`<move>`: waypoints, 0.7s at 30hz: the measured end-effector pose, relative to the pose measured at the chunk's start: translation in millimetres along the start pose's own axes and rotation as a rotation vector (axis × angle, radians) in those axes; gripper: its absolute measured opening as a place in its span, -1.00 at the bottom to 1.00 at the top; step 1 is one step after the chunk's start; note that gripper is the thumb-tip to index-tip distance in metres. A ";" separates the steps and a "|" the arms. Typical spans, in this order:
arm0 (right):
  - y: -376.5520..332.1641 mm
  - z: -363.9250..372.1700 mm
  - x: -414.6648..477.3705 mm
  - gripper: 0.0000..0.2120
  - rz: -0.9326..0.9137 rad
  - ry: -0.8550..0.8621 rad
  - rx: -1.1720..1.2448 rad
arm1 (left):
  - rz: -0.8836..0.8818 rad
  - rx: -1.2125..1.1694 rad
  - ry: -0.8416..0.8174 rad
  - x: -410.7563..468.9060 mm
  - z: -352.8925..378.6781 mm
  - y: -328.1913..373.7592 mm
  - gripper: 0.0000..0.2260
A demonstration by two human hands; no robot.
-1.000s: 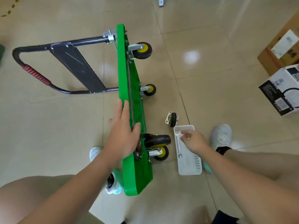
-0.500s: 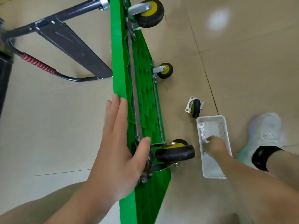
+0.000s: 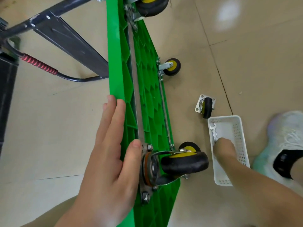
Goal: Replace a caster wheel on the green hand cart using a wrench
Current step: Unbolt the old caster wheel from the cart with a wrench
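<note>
The green hand cart (image 3: 147, 102) stands on its long edge, underside with casters facing right. My left hand (image 3: 113, 158) holds its upper edge, fingers flat on the deck side and thumb by the metal rail. A large black-and-yellow caster (image 3: 183, 162) is bolted on right beside my thumb. A loose spare caster (image 3: 205, 107) lies on the floor. My right hand (image 3: 223, 149) reaches into the white basket (image 3: 237, 128), its fingers down on a silver wrench (image 3: 214, 131); the fingertips are hidden behind the hand.
The cart's black folding handle (image 3: 65, 41) with a red grip (image 3: 39, 64) lies on the floor to the left. Two more casters (image 3: 172, 67) sit further along the cart. My right shoe (image 3: 285, 145) is just right of the basket. Tile floor all round.
The camera has dropped closer to the cart. My right hand has slid along the basket from its far end down onto the wrench. My left hand keeps its hold on the cart edge.
</note>
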State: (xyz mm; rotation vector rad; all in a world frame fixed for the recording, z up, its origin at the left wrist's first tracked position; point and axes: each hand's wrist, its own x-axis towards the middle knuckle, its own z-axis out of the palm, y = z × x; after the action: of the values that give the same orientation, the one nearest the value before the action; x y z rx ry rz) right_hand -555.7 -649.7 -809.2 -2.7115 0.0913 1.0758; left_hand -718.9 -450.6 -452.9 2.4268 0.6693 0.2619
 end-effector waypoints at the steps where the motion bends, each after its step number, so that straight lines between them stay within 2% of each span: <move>1: 0.3 -0.5 1.0 -0.81 0.013 0.003 0.028 | -0.002 -0.006 -0.002 -0.1 0.2 -1.1 -0.37; 7: 1.7 -7.3 3.6 -0.83 0.048 -0.080 0.138 | -0.007 -0.025 -0.010 1.0 1.1 -3.1 -0.38; 14: -4.2 -24.3 -11.9 -0.96 -0.039 -0.144 0.038 | -0.048 -0.024 -0.047 1.9 1.3 -1.4 -0.37; 21: -5.3 -75.5 -70.4 -0.79 -0.199 -0.100 0.157 | -0.075 -0.061 -0.102 6.9 5.8 -3.1 -0.42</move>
State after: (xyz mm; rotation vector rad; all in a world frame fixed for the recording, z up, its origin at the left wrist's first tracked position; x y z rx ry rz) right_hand -555.8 -663.4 -706.7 -2.4636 -0.1046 1.0931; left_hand -712.3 -447.7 -459.2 2.3342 0.6955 0.1256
